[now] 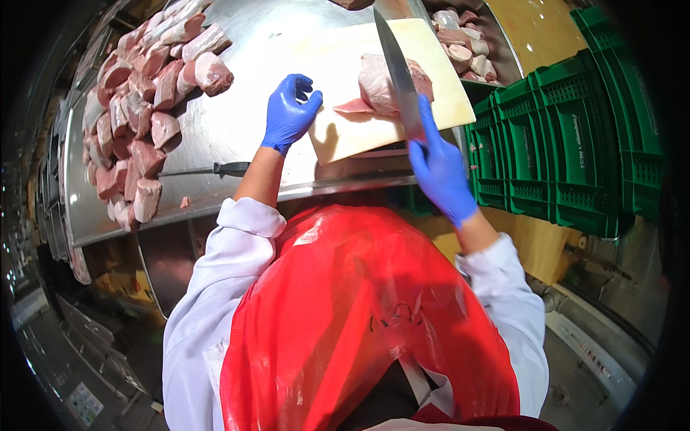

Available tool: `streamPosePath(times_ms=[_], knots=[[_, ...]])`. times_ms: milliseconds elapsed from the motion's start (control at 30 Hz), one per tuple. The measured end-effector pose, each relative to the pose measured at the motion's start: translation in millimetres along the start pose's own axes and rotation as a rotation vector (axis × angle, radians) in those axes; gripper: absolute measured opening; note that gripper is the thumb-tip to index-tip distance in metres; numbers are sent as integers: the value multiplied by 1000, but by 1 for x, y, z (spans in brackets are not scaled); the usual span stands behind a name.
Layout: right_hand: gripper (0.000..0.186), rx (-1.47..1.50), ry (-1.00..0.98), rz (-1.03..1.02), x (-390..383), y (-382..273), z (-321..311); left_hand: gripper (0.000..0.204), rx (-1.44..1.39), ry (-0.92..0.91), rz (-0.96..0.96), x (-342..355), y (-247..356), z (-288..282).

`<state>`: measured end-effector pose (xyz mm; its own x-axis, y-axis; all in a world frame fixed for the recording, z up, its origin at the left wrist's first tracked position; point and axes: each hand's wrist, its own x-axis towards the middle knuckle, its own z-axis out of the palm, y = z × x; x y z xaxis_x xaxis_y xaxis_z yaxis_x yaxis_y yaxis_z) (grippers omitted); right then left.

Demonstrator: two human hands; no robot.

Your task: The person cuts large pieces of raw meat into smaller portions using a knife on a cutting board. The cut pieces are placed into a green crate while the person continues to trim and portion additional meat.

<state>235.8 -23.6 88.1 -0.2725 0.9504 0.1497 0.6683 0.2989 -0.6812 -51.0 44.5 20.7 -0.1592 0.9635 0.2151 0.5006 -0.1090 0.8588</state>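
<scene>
Fingers of the right hand [443,172], blue-gloved, 2 o'clock from view centre: closed round the handle of one long, broad steel knife [397,65], one finger along the blade. Fingers of the left hand [290,111], blue-gloved, 11 o'clock: loosely curled, thumb apart. One pink, pale-fatted meat chunk [378,85], 1 o'clock: on a cream rectangular cutting board [449,108], blade crossing before it, contact unclear. One heap of pink meat pieces [133,115], 10 o'clock: on the shiny steel tabletop [241,108].
</scene>
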Motion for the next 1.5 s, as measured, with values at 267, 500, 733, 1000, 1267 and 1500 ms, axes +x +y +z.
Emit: streamPosePath(times_ms=[267, 500, 733, 1000, 1267, 1500], knots=[[74, -127, 268, 256, 78, -28, 93, 24, -199, -101, 95, 46, -11, -14], [75, -381, 134, 468, 31, -62, 125, 18, -407, -177, 39, 76, -37, 0], [72, -499, -129, 515, -80, -109, 135, 22, -618, -257, 27, 92, -25, 33], [73, -111, 316, 684, -43, -127, 86, 19, -436, -336, 157, 81, -23, 71], [76, -110, 497, 606, 93, -63, 73, 16, -334, -340, 331, 93, -24, 66], [54, 46, 337, 654, 176, -44, 73, 14, -462, -417, 252, 96, -34, 60]])
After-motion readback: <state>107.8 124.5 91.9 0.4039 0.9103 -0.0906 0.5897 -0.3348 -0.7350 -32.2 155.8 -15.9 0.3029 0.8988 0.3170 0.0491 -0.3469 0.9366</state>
